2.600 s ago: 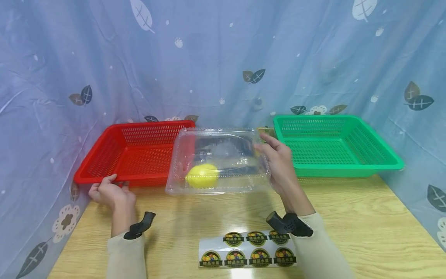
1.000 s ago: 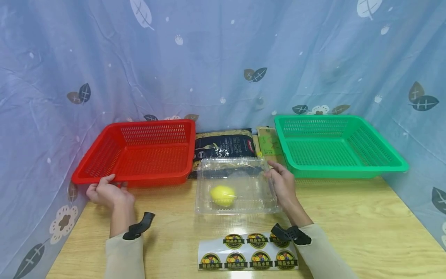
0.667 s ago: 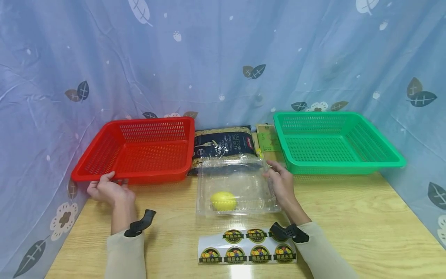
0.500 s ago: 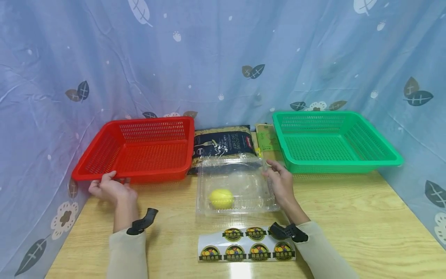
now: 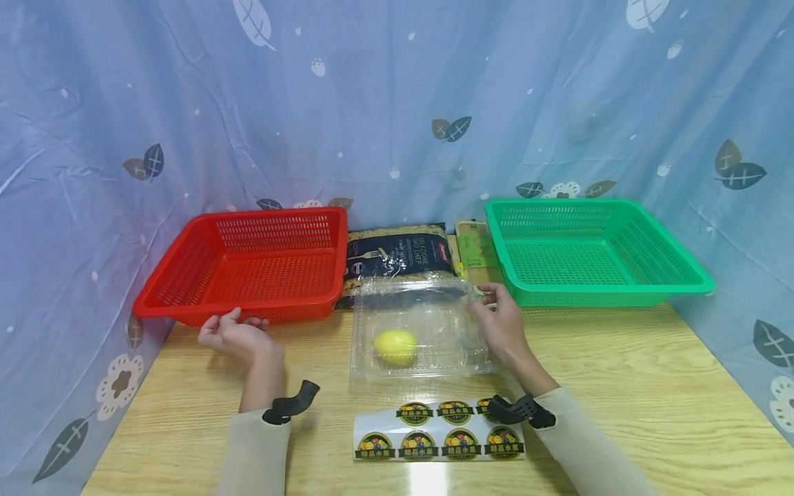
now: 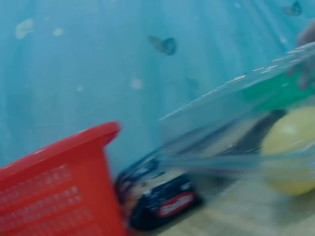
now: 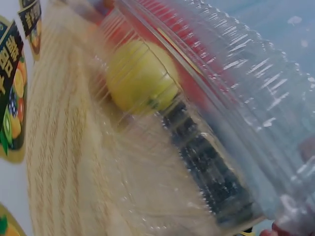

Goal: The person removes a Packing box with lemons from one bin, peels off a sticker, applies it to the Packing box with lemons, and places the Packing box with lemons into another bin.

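A clear plastic clamshell container [image 5: 434,331] sits mid-table with a lemon [image 5: 395,346] inside, toward its left side. My right hand [image 5: 501,324] pinches the container's right edge between thumb and fingers; its fingertips [image 7: 280,230] show at the corner in the right wrist view. At the front of the red basket [image 5: 298,308], my left hand [image 5: 240,337] is palm-up with loosely bent fingers and grips nothing. Whether its fingertips brush the basket is hard to tell. Blur covers the left wrist view, where the container appears tilted.
At the back right stands a green basket [image 5: 614,297]. A dark pasta bag [image 5: 400,255] and a greenish package [image 5: 476,248] lie between the baskets. A sheet of round fruit stickers [image 5: 439,441] is on the wooden table [image 5: 620,386] near me, partly under the right wrist mount.
The container with the lemon has come down and toward me in my right hand, uncovering the pasta bag. My left hand has let go of the red basket's rim and moved right.
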Available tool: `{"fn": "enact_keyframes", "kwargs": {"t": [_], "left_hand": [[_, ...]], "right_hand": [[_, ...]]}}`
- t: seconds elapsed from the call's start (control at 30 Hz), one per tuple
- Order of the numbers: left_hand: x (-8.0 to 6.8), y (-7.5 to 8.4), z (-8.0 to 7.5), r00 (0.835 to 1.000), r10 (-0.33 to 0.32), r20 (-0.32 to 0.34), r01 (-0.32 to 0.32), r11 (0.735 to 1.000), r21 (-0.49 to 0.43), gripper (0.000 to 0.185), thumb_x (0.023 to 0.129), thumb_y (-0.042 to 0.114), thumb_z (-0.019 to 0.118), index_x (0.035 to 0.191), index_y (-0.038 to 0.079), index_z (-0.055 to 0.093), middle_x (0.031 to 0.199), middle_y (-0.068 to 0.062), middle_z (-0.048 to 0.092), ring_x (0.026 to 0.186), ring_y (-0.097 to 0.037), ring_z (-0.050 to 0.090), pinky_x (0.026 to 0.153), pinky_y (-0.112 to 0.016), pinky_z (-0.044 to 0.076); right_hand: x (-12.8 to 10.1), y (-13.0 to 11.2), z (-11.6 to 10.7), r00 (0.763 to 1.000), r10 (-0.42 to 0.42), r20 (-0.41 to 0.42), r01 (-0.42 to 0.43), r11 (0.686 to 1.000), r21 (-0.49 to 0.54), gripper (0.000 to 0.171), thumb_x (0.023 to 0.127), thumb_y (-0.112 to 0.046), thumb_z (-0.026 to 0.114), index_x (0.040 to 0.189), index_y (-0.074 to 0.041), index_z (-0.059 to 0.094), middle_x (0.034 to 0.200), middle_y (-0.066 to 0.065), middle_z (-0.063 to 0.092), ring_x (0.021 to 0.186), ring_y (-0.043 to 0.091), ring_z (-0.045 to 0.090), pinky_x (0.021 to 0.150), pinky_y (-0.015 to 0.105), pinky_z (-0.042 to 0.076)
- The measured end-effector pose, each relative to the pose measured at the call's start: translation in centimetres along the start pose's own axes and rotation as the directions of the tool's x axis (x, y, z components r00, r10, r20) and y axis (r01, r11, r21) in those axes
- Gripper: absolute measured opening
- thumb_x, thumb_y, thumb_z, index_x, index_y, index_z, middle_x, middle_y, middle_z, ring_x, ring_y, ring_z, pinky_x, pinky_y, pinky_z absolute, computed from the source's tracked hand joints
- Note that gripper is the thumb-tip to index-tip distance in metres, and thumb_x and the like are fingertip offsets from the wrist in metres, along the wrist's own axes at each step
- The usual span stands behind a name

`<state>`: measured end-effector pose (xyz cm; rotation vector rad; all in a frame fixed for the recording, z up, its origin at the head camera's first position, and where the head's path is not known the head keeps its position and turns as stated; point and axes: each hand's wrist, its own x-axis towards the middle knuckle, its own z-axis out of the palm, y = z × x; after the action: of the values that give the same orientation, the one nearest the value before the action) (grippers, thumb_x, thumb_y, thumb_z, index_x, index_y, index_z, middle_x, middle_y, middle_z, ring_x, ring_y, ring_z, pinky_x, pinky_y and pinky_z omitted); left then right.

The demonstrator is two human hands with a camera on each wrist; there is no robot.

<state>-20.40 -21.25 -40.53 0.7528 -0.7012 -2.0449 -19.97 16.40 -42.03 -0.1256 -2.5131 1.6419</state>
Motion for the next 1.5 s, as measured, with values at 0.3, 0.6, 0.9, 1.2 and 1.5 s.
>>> {"fn": "enact_keyframes", "kwargs": {"t": [0.3, 0.6, 0.9, 1.2, 1.5], "left_hand": [[-4.6, -2.7, 0.4, 0.942, 0.228, 0.246, -0.236, 0.972, 0.000, 0.025, 0.090, -0.012, 0.037, 0.093, 0.012, 0.031, 0.085, -0.006, 0.036, 0.061, -0.015, 0.038, 0.047, -0.018, 0.028], [-7.1, -3.1, -0.1, 0.763, 0.320, 0.561, -0.374, 0.927, -0.020, 0.032, 0.080, -0.019, 0.037, 0.095, 0.010, 0.038, 0.090, -0.004, 0.034, 0.066, -0.015, 0.037, 0.055, -0.019, 0.040], [-8.0, -2.3, -1.6, 0.502, 0.193, 0.843, -0.566, 0.810, 0.152, 0.033, 0.075, -0.019, 0.051, 0.106, -0.012, 0.045, 0.094, -0.012, 0.047, 0.084, -0.023, 0.048, 0.071, -0.025, 0.044], [-8.4, -1.8, -2.6, 0.148, 0.115, 0.982, -0.754, 0.655, 0.037, 0.046, 0.073, -0.012, 0.061, 0.117, -0.001, 0.059, 0.106, -0.008, 0.056, 0.096, -0.018, 0.052, 0.079, -0.035, 0.049], [-8.8, -0.6, -4.2, -0.162, 0.018, 0.987, -0.791, 0.595, -0.141, 0.044, 0.073, -0.004, 0.064, 0.116, 0.007, 0.063, 0.103, -0.003, 0.059, 0.086, -0.017, 0.052, 0.072, -0.029, 0.048]], "right_hand": [[0.1, -0.6, -1.2, 0.996, -0.080, 0.026, 0.082, 0.987, -0.135, 0.050, 0.097, -0.027, 0.061, 0.140, -0.006, 0.046, 0.118, 0.017, 0.056, 0.088, 0.029, 0.057, 0.069, 0.039, 0.048], [-1.2, -1.1, -2.1, 0.962, -0.273, 0.024, 0.271, 0.933, -0.236, 0.046, 0.099, -0.032, 0.062, 0.133, -0.003, 0.054, 0.118, 0.019, 0.061, 0.085, 0.027, 0.055, 0.070, 0.039, 0.044], [-2.4, -2.0, -2.7, 0.863, -0.490, 0.128, 0.506, 0.827, -0.245, 0.039, 0.093, -0.019, 0.066, 0.128, -0.004, 0.060, 0.115, 0.011, 0.062, 0.087, 0.022, 0.053, 0.061, 0.031, 0.044], [-3.1, -3.1, -3.4, 0.659, -0.683, 0.316, 0.751, 0.617, -0.234, 0.043, 0.090, -0.020, 0.069, 0.130, -0.008, 0.061, 0.128, 0.006, 0.061, 0.115, 0.023, 0.054, 0.090, 0.045, 0.047], [-4.9, -4.1, -2.9, 0.437, -0.721, 0.537, 0.895, 0.406, -0.183, 0.041, 0.090, -0.019, 0.068, 0.129, -0.008, 0.060, 0.122, 0.002, 0.060, 0.113, 0.017, 0.056, 0.094, 0.040, 0.050]]}}
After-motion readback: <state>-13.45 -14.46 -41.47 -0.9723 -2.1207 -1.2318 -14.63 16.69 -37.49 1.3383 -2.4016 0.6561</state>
